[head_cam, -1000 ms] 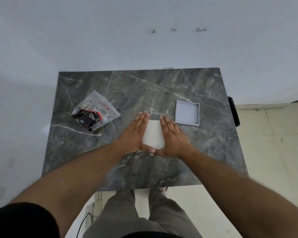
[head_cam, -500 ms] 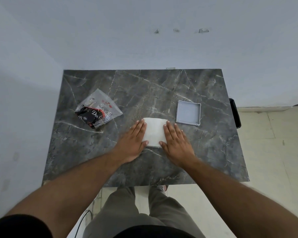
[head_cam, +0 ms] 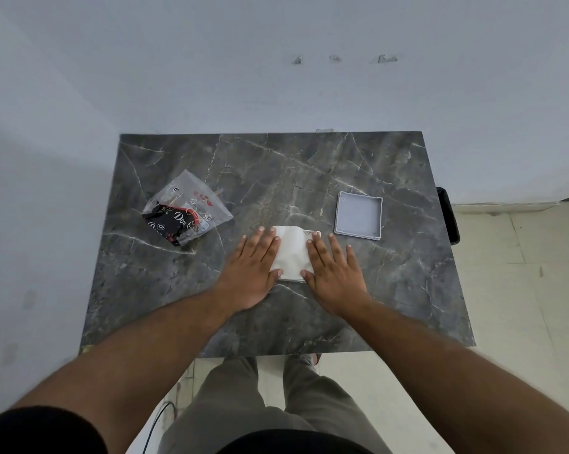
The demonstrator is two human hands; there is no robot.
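A folded white cloth or napkin (head_cam: 292, 252) lies flat in the middle of a dark marble table (head_cam: 309, 172). My left hand (head_cam: 253, 271) lies palm down on the cloth's left edge, fingers straight and together. My right hand (head_cam: 334, 273) lies palm down on its right edge, fingers straight and slightly spread. Both thumbs touch the cloth's near edge. The strip of cloth between the hands is uncovered.
A clear plastic bag with black and red printed packets (head_cam: 185, 213) lies at the table's left. A shallow grey square tray (head_cam: 358, 215) sits right of the cloth. A dark object (head_cam: 448, 214) hangs off the table's right edge. Walls stand behind and left.
Both hands slid apart and back toward me across the cloth, uncovering more of its middle and far edge. The thumbs, which met at the near edge, have separated.
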